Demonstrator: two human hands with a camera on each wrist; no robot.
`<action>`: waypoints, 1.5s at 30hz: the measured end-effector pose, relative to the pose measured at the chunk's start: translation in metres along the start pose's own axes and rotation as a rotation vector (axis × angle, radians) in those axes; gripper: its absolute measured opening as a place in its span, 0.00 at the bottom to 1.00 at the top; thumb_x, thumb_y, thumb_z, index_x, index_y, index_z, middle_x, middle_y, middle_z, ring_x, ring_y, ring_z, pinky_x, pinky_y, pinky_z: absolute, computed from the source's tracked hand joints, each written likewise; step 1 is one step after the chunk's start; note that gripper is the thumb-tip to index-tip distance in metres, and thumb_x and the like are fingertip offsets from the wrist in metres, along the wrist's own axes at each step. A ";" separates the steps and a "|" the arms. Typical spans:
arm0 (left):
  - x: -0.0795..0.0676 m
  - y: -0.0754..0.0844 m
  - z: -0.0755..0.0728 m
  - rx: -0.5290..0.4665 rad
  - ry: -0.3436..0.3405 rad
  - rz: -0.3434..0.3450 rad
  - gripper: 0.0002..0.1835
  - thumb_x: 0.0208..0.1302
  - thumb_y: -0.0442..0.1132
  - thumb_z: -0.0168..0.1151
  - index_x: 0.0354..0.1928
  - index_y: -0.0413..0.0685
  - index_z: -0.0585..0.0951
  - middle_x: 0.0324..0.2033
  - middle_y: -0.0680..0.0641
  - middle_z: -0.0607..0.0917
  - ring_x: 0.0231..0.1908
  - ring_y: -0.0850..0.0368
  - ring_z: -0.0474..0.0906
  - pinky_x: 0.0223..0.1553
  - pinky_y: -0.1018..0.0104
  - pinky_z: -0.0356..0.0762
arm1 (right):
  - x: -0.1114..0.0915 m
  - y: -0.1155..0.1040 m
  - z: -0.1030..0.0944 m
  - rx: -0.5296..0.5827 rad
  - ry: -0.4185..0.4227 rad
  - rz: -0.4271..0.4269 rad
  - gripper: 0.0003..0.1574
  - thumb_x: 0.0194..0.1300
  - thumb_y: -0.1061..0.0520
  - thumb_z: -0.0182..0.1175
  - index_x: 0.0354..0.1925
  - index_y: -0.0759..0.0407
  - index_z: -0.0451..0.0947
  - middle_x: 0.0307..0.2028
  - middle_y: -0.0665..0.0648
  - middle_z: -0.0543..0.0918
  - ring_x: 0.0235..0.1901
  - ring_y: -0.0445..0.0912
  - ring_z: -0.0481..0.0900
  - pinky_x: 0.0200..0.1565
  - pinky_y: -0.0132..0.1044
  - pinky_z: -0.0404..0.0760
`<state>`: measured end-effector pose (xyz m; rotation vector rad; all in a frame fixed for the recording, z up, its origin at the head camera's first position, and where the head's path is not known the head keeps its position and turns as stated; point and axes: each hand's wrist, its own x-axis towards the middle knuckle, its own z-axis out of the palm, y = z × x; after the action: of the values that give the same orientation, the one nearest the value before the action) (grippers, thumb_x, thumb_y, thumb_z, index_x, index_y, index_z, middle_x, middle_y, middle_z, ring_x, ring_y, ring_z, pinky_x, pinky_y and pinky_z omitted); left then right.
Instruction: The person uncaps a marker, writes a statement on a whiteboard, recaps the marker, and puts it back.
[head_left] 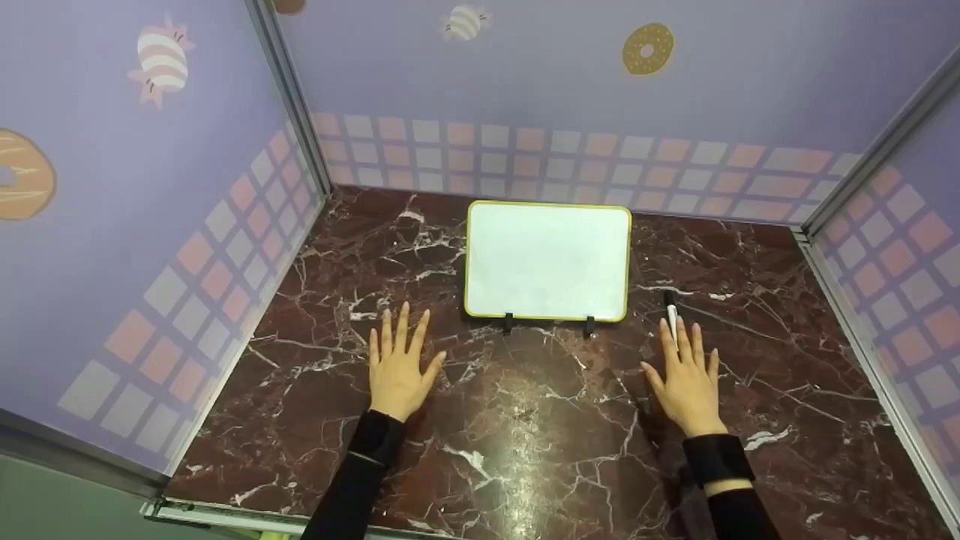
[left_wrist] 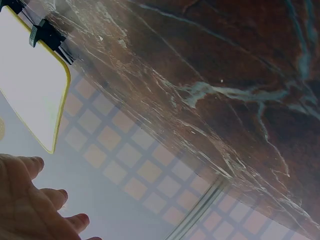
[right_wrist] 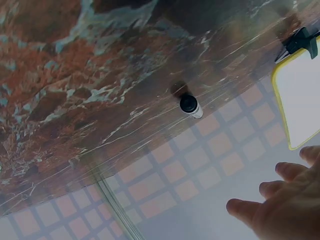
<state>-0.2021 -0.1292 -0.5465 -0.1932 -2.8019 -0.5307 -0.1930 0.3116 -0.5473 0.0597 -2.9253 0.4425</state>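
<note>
Currently, head view: left hand [head_left: 396, 373] and right hand [head_left: 688, 384] spread, fingers straight, gripping nothing; whiteboard [head_left: 547, 261] at left hand's two o'clock, marker [head_left: 671, 310] at right hand's twelve, contact unclear. Left wrist: whiteboard at ten o'clock. Right wrist: marker near centre, toward two.

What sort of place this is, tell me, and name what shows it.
Probably a purpose-built tabletop booth: wall panels printed with sweets and doughnuts, joined by metal posts, enclose a marble-patterned table where a whiteboard stands.
</note>
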 end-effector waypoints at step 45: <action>-0.001 -0.005 0.002 0.010 0.004 -0.007 0.38 0.70 0.60 0.52 0.77 0.55 0.59 0.78 0.42 0.52 0.77 0.37 0.43 0.75 0.39 0.37 | 0.080 0.054 0.009 0.003 0.034 0.263 0.12 0.60 0.68 0.55 0.34 0.82 0.77 0.34 0.83 0.80 0.33 0.76 0.80 0.32 0.65 0.79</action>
<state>-0.2026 -0.1333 -0.5505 -0.1803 -2.8018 -0.5180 -0.2768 0.3598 -0.5567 -0.3321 -2.9082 0.4800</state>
